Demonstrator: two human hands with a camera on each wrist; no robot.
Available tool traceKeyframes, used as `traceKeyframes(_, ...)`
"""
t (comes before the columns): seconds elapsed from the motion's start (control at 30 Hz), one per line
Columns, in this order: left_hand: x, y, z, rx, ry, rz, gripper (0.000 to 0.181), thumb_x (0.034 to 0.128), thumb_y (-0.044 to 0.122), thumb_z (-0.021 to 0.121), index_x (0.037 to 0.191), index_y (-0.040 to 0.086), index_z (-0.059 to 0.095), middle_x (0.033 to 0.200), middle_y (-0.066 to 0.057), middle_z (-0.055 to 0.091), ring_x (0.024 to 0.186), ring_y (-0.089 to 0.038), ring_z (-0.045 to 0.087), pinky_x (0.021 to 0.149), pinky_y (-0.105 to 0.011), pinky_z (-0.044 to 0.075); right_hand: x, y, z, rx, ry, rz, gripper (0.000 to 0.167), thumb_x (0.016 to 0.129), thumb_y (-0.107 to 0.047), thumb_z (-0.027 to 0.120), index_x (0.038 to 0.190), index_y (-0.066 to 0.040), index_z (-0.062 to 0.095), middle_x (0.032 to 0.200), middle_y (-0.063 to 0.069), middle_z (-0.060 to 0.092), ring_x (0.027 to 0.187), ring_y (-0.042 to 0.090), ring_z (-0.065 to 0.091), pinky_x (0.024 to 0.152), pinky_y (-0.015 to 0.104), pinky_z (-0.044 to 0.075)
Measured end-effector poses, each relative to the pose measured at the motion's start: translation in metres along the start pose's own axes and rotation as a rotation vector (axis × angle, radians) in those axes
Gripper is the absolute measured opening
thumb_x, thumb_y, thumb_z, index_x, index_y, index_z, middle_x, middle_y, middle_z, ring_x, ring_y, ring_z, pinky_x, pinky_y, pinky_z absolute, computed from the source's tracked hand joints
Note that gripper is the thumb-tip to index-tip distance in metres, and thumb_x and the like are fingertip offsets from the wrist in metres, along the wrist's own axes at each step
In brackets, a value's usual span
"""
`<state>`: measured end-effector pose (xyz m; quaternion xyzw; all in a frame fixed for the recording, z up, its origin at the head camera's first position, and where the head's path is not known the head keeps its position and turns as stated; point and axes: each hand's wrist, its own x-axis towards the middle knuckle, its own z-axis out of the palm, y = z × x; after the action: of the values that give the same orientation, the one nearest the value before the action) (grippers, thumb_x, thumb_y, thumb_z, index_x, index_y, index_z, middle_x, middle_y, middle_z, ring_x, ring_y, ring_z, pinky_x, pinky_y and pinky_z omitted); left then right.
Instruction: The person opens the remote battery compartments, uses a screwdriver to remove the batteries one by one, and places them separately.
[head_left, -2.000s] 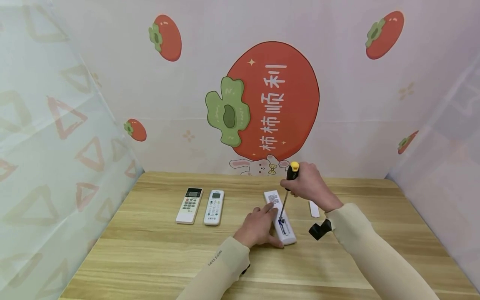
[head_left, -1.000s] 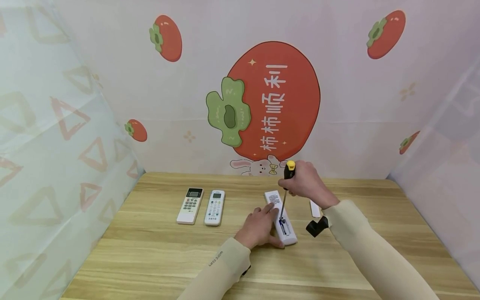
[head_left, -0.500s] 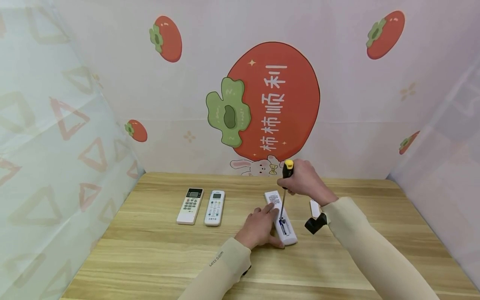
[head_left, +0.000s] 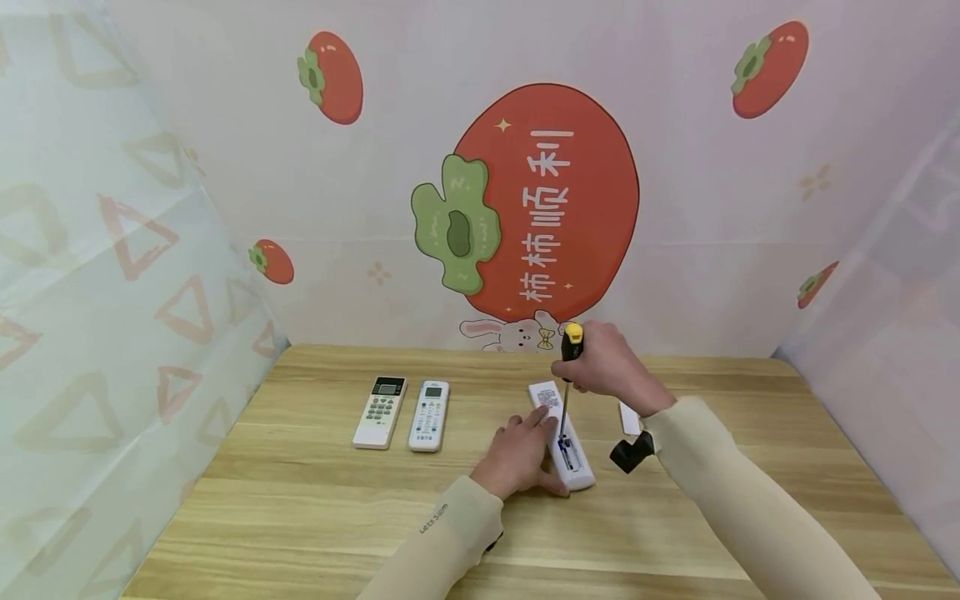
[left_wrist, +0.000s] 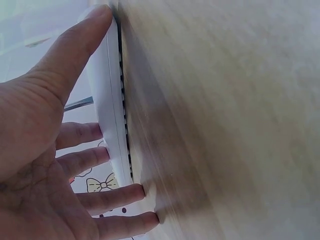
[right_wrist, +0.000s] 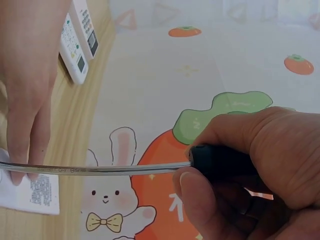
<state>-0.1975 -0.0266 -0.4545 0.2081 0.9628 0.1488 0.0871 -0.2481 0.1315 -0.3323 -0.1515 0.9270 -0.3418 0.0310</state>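
Observation:
A white remote control lies face down, its battery compartment uncovered. My left hand steadies it from the left: the thumb touches its near end, and straight fingers rest along its edge and back. In the left wrist view, two other fingertips touch the table. My right hand grips the black and yellow handle of a screwdriver, held nearly upright. Its shaft runs down to the upper end of the compartment; the tip is too small to make out. In the right wrist view, thumb and fingers wrap the handle.
Two more remotes lie face up on the left: one with a black top and a white one. Right of the work lies a small white piece, partly behind the right wrist. A printed cloth wall rises behind the wooden table.
The screwdriver's handle and my right hand have shifted slightly left, so the shaft stands more upright. The shaft's lower end stays at the compartment. My left hand and the remote keep their place.

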Motion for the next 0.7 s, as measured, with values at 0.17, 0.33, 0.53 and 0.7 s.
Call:
traceKeyframes(0.17,0.0,0.0,0.001,0.009,0.0,0.003,0.1,0.0669,0.053,0.092,0.15,0.016,0.05,0.161,-0.004,0.036,0.129,-0.035,0.049,0.102,-0.056,0.046,-0.008,0.003,0.001,-0.012,0.033,-0.065,0.017,0.083,-0.013,0.074,0.075,-0.007,0.06,0.055,0.002,0.061,0.048,0.018,0.063,0.049,0.033,0.051)
traceKeyframes(0.33,0.0,-0.001,0.001,0.024,0.005,0.008,0.101,0.0664,0.055,0.091,0.15,0.016,0.05,0.161,-0.005,0.036,0.127,-0.034,0.049,0.1,-0.055,0.047,-0.014,0.003,0.002,-0.026,0.063,-0.096,0.016,0.083,-0.012,0.074,0.075,-0.007,0.06,0.058,0.001,0.061,0.048,0.016,0.061,0.049,0.033,0.052)
traceKeyframes(0.53,0.002,-0.002,0.003,0.023,0.013,0.009,0.103,0.0656,0.055,0.092,0.151,0.015,0.049,0.161,-0.005,0.036,0.127,-0.034,0.049,0.101,-0.056,0.047,-0.015,0.005,0.0,0.0,0.07,-0.078,0.015,0.085,-0.013,0.074,0.078,-0.005,0.063,0.06,0.003,0.063,0.05,0.016,0.062,0.05,0.032,0.053)
traceKeyframes(0.7,0.003,-0.003,0.004,0.028,0.016,0.01,0.103,0.0645,0.056,0.092,0.15,0.015,0.05,0.16,-0.005,0.037,0.127,-0.034,0.049,0.1,-0.055,0.047,-0.009,0.008,-0.002,0.05,0.055,-0.031,0.014,0.085,-0.013,0.073,0.08,-0.003,0.064,0.061,0.005,0.064,0.051,0.02,0.064,0.051,0.033,0.054)
